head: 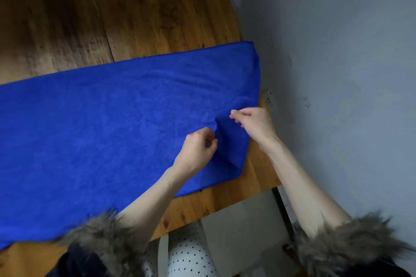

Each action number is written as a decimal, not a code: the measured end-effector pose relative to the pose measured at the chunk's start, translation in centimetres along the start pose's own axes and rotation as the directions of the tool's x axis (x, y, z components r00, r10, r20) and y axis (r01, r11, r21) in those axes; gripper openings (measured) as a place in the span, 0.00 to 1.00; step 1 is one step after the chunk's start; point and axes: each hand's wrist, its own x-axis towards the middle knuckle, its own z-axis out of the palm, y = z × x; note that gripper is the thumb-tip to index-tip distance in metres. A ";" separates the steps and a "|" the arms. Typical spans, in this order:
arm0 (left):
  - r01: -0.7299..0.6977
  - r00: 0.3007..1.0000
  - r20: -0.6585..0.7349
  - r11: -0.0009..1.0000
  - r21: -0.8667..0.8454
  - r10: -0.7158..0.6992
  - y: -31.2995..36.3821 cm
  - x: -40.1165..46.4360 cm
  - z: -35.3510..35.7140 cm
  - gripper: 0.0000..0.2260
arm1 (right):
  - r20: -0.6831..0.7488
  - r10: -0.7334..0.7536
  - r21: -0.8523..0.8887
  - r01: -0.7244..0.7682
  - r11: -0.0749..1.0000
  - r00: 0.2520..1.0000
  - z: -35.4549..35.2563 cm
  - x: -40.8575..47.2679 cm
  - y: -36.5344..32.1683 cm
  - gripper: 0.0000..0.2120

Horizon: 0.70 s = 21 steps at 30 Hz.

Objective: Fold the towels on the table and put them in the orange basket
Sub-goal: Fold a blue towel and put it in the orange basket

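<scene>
Towel (94, 132) flat on table (157, 18), fold seemingly pinched between both hands' fingers (211, 136)

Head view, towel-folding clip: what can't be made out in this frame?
- Orange basket: not in the head view at all.
- Blue terry towel: its left end runs off the left edge; fur-trimmed sleeve covers part of its near edge.
- Left hand and right hand: curled fingertips pinch the cloth; the layers beneath are hidden.
- Other towels: none visible on the brown wooden table, whose left part is cut off.
</scene>
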 end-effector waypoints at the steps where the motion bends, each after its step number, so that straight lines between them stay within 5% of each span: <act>1: 0.048 0.999 0.007 0.999 -0.006 -0.048 0.0 0.1 0.1 0.03 | -0.064 -0.022 -0.026 0.020 0.999 0.998 -0.2 0.7 -0.1 0.17; 6: 0.338 0.940 0.054 0.903 -0.265 -0.336 -0.1 0.9 0.1 0.02 | -0.343 -0.155 -0.184 0.096 0.978 0.927 -1.7 6.1 -2.2 0.13; 13: 0.300 0.954 0.064 0.921 -0.247 -0.293 -0.3 1.4 -0.4 0.08 | -0.335 -0.175 -0.516 -0.025 0.856 0.926 -2.3 12.3 -4.7 0.22; 21: 0.280 0.959 0.105 0.929 -0.244 -0.262 -1.3 0.5 -4.5 0.09 | -0.363 -0.037 -0.417 -0.127 0.900 0.931 -2.2 13.2 -5.6 0.16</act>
